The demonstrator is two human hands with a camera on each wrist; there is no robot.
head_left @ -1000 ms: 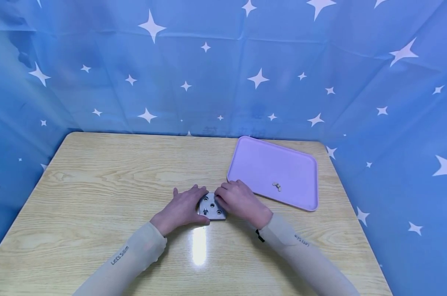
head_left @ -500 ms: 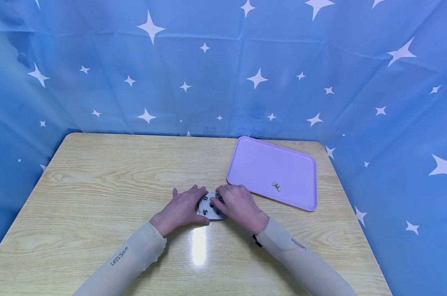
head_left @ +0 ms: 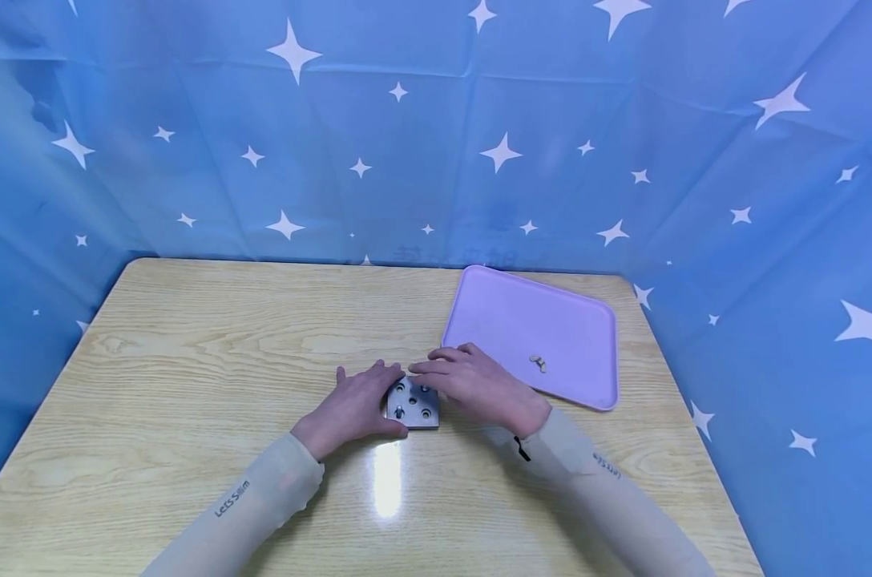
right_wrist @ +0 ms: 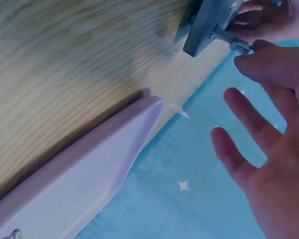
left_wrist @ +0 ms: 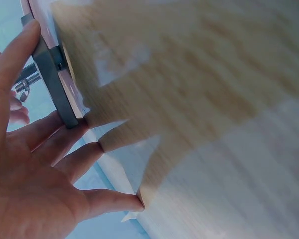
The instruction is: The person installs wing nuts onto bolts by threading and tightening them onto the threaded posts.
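A square metal plate [head_left: 413, 410] with several holes lies on the table in the head view. My left hand [head_left: 357, 402] grips it, thumb at the near edge and fingers at the far left corner. A short post [head_left: 399, 412] stands up near its front left. My right hand [head_left: 479, 386] is over the far right corner. In the right wrist view a bolt [right_wrist: 221, 34] rises from the plate with a wing nut [right_wrist: 240, 47] on it; my thumb and index fingertip pinch the nut while the other fingers spread away. The left wrist view shows the bolt's thread [left_wrist: 28, 77].
A purple tray [head_left: 530, 308] lies at the back right, its near edge close behind my right hand. One small metal piece [head_left: 538, 363], wing-nut-like in shape, rests in it. Blue star-patterned cloth [head_left: 436, 144] hangs around the wooden table [head_left: 248, 320].
My right hand first drew in over the plate, then swung back up and right, its fingers now straighter. My left hand and the plate have stayed put.
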